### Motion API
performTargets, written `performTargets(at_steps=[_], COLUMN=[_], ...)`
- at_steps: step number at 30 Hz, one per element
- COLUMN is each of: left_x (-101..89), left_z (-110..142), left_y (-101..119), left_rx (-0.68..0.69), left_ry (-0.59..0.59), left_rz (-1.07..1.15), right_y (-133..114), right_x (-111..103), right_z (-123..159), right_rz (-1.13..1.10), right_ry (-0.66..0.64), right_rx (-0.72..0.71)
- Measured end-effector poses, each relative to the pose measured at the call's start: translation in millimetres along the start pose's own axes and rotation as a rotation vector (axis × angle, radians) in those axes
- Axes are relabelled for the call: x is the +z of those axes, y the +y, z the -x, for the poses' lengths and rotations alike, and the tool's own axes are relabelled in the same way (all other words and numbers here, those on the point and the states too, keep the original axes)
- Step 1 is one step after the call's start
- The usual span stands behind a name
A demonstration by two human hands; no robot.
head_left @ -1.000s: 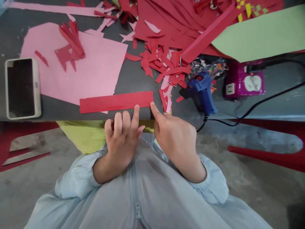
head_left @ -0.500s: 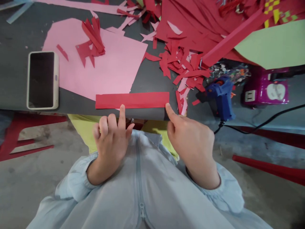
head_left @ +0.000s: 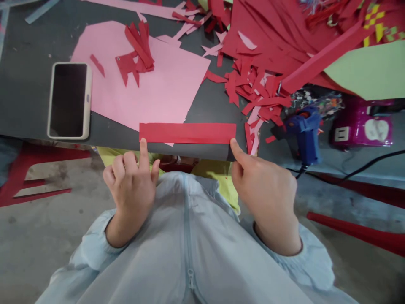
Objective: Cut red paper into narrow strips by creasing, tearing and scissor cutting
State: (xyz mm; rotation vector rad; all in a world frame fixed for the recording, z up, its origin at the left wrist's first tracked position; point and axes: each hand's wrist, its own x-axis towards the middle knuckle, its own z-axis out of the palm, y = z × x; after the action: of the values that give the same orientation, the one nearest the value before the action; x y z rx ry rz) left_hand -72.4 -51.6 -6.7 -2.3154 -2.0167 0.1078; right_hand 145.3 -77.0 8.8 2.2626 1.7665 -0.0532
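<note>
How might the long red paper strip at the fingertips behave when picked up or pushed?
The red strip is probably very light, since it looks like thin paper. Lifted by one end, it may droop, being long and narrow. Pushed, it would likely slide rather than roll, lying flat partly over the pink sheet.

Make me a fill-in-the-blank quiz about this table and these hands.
The left hand extends its ____ finger to the red strip.
The right hand is at the strip's ____ end.
The glue gun is coloured ____.
The phone lies beside a large ____ sheet.
Missing words: index; right; blue; pink.
</note>
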Motion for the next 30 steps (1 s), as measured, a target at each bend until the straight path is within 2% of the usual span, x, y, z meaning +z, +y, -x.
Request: performTargets(at_steps=[6,13,19,24,30], left_x=[3.8,5.9,9.2,9.2,9.3], left_z=[0,-2,-4,-10,-11], left_y=[-5,-6,-10,-12,-12], left_rx=[0.033,0.048,0.083,0.095,0.112], left_ry=[0.037,0.053,0.135,0.104,0.094], left_rz=[-0.021,0.003,-0.030,-0.005,-0.010], right_y=[0,12,13,-4,-46], right_x=[-5,-4,-5,-8,-20], right_z=[0,-4,-4,-3,-4], right_rz=[-0.058,-0.221,-0.197,-0.106,-0.187], right_ry=[-0.019,-0.053,-0.074,-0.020,-0.106], right_rx=[0.006,0.001,-0.033,-0.097,-0.382])
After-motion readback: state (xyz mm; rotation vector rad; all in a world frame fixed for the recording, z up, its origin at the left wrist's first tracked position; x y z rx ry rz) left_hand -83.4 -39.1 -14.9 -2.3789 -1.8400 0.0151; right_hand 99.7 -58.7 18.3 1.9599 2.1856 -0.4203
